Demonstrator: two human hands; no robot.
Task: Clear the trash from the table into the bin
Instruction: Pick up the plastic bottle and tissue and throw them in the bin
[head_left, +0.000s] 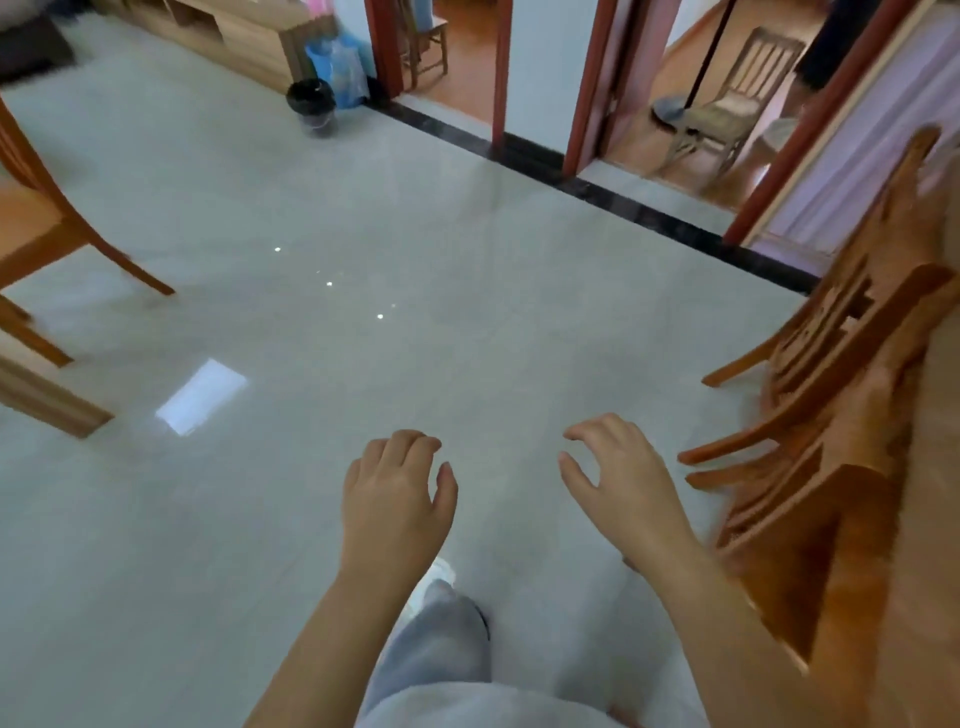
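Observation:
A small black bin with a dark liner stands on the pale tiled floor far ahead to the left, beside a low wooden cabinet. My left hand hangs low in the middle of the view with loosely curled fingers and holds nothing. My right hand is beside it, fingers spread and slightly bent, also holding nothing. Both hands are over bare floor, far from the bin. No trash and no table top can be seen in this view.
Wooden chairs crowd the right edge; another chair stands at the left. A blue plastic bag leans next to the bin. Two doorways open at the back, one with a chair inside. My leg and white shoe are below the hands.

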